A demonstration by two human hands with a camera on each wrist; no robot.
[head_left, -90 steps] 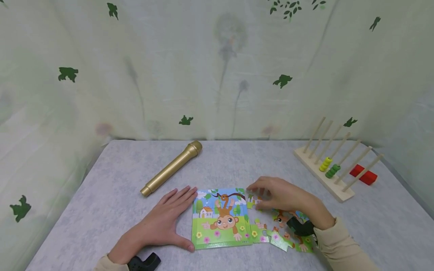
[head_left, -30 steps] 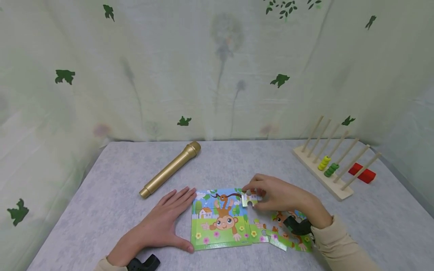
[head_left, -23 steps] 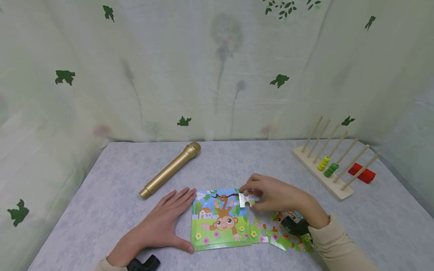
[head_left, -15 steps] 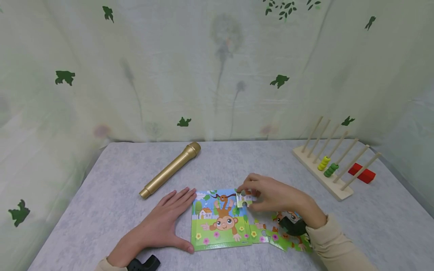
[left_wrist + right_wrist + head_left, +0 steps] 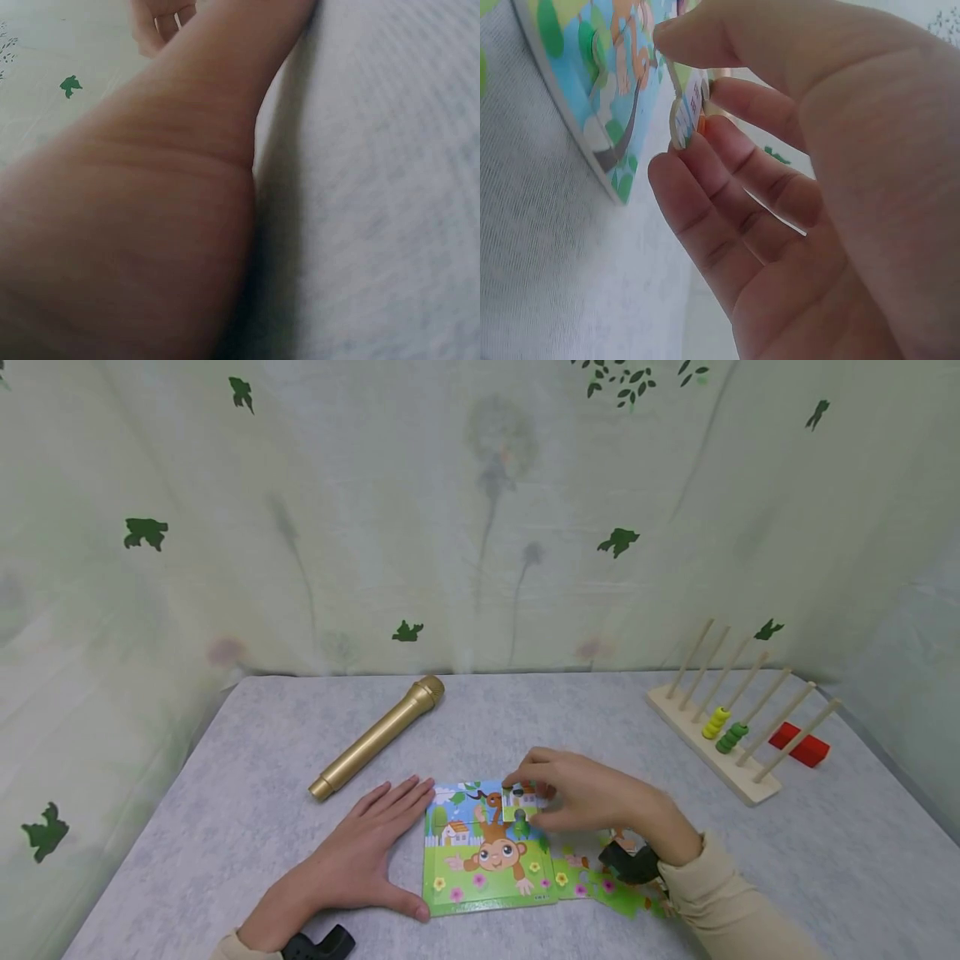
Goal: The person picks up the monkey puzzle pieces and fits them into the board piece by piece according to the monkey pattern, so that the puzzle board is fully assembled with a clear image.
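My left hand (image 5: 363,860) lies spread on the table, its fingertips and thumb at the left edge of a monkey picture puzzle board (image 5: 468,887). My right hand (image 5: 588,793) pinches a jigsaw piece (image 5: 516,807) between thumb and fingers over the board's upper right part, covering some of the picture. In the right wrist view this jigsaw piece (image 5: 684,118) shows tilted off the board (image 5: 566,82). Loose jigsaw pieces (image 5: 618,893) lie against the board's right side, partly hidden by my right hand and wrist. The left wrist view shows mostly skin and tablecloth.
A gold toy microphone (image 5: 375,739) lies behind my left hand. At the right stands a wooden peg rack (image 5: 716,752) with yellow beads (image 5: 716,723) and green beads (image 5: 732,738), and a red block (image 5: 801,744) beside it. A patterned curtain hangs behind the table.
My right hand has picked up the jigsaw piece from beside the board and carried it left, over the board's upper right part. My left hand has stayed put.
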